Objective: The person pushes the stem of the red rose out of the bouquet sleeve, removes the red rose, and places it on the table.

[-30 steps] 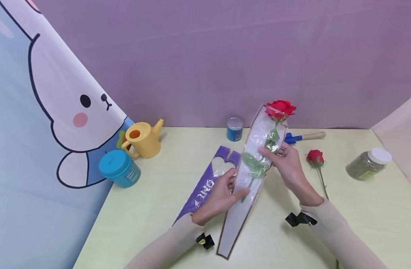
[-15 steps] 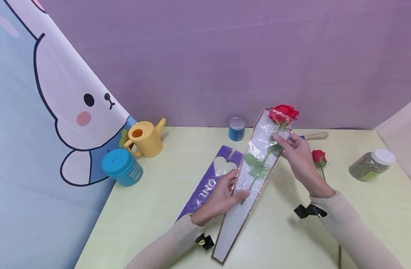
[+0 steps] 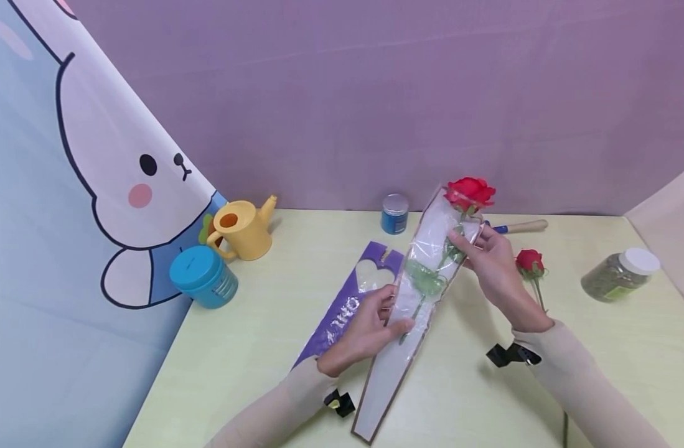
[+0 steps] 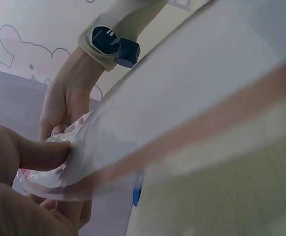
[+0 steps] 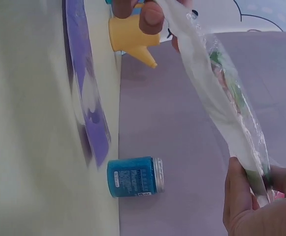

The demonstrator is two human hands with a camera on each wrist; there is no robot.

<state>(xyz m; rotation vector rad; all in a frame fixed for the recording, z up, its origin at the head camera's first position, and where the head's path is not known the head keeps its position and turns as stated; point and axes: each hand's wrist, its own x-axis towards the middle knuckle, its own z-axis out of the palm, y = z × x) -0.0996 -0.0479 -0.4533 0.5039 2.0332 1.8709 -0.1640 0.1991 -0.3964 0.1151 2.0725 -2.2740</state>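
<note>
A: Item one, centre frame?

B: Clear sleeve [image 3: 414, 298], tilted, tail near the surface [image 3: 252, 348] at bottom centre. Rose [image 3: 469, 193] inside, bloom poking out the top, upper right of centre. My left hand [image 3: 370, 326] pinches the sleeve's middle; my right hand [image 3: 490, 258] pinches its mouth by the stem.

A: Handling note?

B: I'd judge: keep the mouth held open, ease the stem straight down, mind the leaves.

A: Change from half a second ago?

B: Bloom slightly lower; right grip slid a little down the mouth edge.

A: Also listed?

B: Purple sleeve [image 3: 347, 305] flat, left of centre; second rose [image 3: 531, 264] at right.
</note>
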